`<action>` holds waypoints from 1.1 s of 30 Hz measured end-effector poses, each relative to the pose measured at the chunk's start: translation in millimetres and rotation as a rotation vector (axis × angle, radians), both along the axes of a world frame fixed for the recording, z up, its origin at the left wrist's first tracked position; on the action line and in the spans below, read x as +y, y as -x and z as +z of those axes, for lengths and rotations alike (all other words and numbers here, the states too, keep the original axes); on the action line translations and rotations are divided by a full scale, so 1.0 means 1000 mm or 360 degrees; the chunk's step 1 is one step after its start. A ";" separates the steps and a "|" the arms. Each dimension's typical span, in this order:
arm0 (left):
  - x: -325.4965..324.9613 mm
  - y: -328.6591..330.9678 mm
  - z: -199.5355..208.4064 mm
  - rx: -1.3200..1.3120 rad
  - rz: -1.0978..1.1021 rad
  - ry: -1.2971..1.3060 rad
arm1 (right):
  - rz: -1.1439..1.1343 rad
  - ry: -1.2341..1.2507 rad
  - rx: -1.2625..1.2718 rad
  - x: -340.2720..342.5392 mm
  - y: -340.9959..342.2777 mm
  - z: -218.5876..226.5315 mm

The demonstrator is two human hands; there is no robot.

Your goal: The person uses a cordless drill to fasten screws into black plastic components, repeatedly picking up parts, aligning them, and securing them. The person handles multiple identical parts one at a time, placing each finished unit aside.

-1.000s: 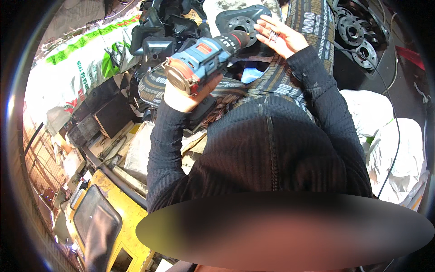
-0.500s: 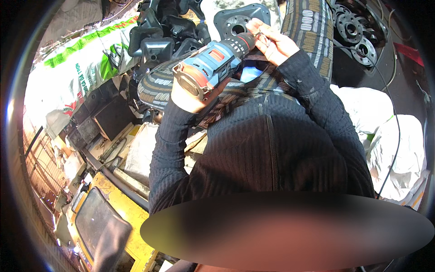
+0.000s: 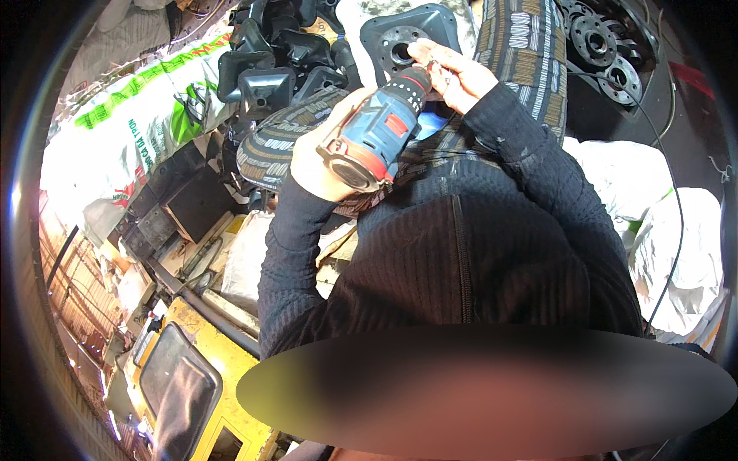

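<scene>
My left hand (image 3: 319, 157) is wrapped round a blue and red cordless drill (image 3: 377, 131), its black chuck pointing up and to the right. Just beyond the chuck, my right hand (image 3: 461, 81) is closed in a pinch, with small shiny metal pieces among its fingers, too small to name. Those fingertips are over the edge of a black, square-cornered part (image 3: 437, 29), which has a round grey metal flange (image 3: 386, 40) with a centre hole. The part lies on a whitish surface between my legs in patterned trousers (image 3: 530, 46).
Several similar black parts (image 3: 265, 84) are piled at the upper left. A dark tub at the upper right holds metal flanges (image 3: 619, 81). White sacks (image 3: 676, 246) lie at right, with a black cable (image 3: 676, 223) across them. A yellow machine (image 3: 204, 392) stands at lower left.
The drill has swung to a steeper angle, its rear end moving right, and its chuck has dropped slightly. My right hand has shifted a little left and down, still pinched.
</scene>
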State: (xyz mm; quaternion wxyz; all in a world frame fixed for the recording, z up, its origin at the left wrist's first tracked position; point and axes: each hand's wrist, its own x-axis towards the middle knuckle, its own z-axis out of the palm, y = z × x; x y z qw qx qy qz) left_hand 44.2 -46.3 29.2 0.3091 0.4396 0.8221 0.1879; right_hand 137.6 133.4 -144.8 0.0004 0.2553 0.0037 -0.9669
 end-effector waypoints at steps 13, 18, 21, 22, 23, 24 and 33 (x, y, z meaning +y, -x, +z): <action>0.008 0.031 -0.006 0.0375 -0.0243 0.0152 | -0.0043 -0.0062 0.0118 0.006 0.002 -0.028; 0.021 0.036 -0.012 0.0496 -0.0152 0.0094 | 0.0146 -0.0582 -0.0297 0.005 0.001 -0.037; 0.025 0.042 -0.017 0.0274 0.0017 0.0052 | 0.0129 -0.0755 -0.0382 -0.002 -0.002 -0.039; 0.026 0.044 -0.019 0.0284 -0.0015 0.0087 | 0.0060 -0.0630 -0.0423 -0.003 -0.001 -0.040; 0.026 0.047 -0.022 0.0291 -0.0036 0.0125 | 0.0043 -0.0729 -0.0492 -0.004 0.001 -0.042; 0.027 0.049 -0.025 0.0242 -0.0031 0.0151 | 0.0012 -0.0820 -0.0519 -0.005 0.003 -0.043; 0.058 0.071 -0.021 0.0403 -0.0389 0.0420 | 0.0334 -0.1319 -0.0669 -0.008 0.019 -0.049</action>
